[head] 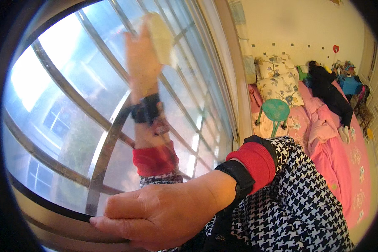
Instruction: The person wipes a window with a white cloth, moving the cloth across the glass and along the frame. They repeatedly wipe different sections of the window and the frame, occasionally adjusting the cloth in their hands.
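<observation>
Bent across the lower middle, my right hand has its fingers closed at the dark lower edge of the window frame. Its wrist carries a black band and a red cuff. My left hand is raised and blurred, seemingly seen through the window glass, with a pale yellowish cloth in it. Another black band is on that wrist, above a red cuff. Part of the left sleeve is hidden behind my right hand. Metal bars stand outside the glass.
At the right is a bed with a pink cover, floral pillows and a green round stool on or beside it. A person in dark clothes lies on the bed. A blue box stands beyond.
</observation>
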Tool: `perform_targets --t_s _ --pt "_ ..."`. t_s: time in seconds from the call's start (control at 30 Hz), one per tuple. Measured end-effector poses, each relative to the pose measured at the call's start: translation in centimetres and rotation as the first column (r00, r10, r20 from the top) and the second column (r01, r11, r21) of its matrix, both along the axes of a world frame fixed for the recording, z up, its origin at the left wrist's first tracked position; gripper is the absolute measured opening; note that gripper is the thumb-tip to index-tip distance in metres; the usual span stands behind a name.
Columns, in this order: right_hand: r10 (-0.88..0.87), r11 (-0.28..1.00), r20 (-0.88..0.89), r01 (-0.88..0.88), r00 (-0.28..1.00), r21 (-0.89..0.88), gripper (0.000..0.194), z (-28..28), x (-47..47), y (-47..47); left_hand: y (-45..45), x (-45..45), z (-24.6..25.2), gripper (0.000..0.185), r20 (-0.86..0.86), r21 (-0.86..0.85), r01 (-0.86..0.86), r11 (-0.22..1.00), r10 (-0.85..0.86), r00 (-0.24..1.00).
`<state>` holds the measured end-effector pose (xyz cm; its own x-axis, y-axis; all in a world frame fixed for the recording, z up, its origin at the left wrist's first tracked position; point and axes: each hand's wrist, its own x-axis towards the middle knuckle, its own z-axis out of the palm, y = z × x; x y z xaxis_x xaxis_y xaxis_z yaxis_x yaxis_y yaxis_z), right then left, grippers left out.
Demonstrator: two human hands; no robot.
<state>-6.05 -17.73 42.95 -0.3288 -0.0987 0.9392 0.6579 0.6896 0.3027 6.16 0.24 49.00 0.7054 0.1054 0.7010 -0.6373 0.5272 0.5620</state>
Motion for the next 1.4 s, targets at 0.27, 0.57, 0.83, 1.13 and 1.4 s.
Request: perform_targets --t_s 0.27,0.57,0.83,1.13,1.4 --pt "0.181 0.962 -0.063 -0.19 0.981 -0.197 0.041 0.3 -0.4 -0.3 -0.9 0.0 -1.6 0.049 -0.065 0.265 -0.329 0.907 0.357 0.932" --pt "0.2 0.964 -0.014 -0.199 0.98 -0.178 0.038 0.2 -1.0 -0.8 -3.6 -2.3 -2.6 0.058 -0.069 0.478 -0.487 0.731 0.584 0.809" --pt "0.264 0.954 -0.065 -0.271 0.962 -0.128 0.039 -0.5 -1.6 -0.8 -4.3 -4.3 -3.3 0.072 0.049 0.333 -0.491 0.805 0.505 0.862" --pt "0.428 0.848 -0.161 -0.457 0.889 -0.268 0.038 -0.8 -2.3 -0.3 -3.0 -1.0 -10.6 0.079 -0.301 0.481 -0.271 0.834 0.447 0.842" --pt "0.514 0.806 -0.196 -0.549 0.835 -0.221 0.035 -1.0 -2.7 -0.3 -3.0 -1.1 -13.0 0.08 -0.354 0.475 -0.228 0.85 0.422 0.835"
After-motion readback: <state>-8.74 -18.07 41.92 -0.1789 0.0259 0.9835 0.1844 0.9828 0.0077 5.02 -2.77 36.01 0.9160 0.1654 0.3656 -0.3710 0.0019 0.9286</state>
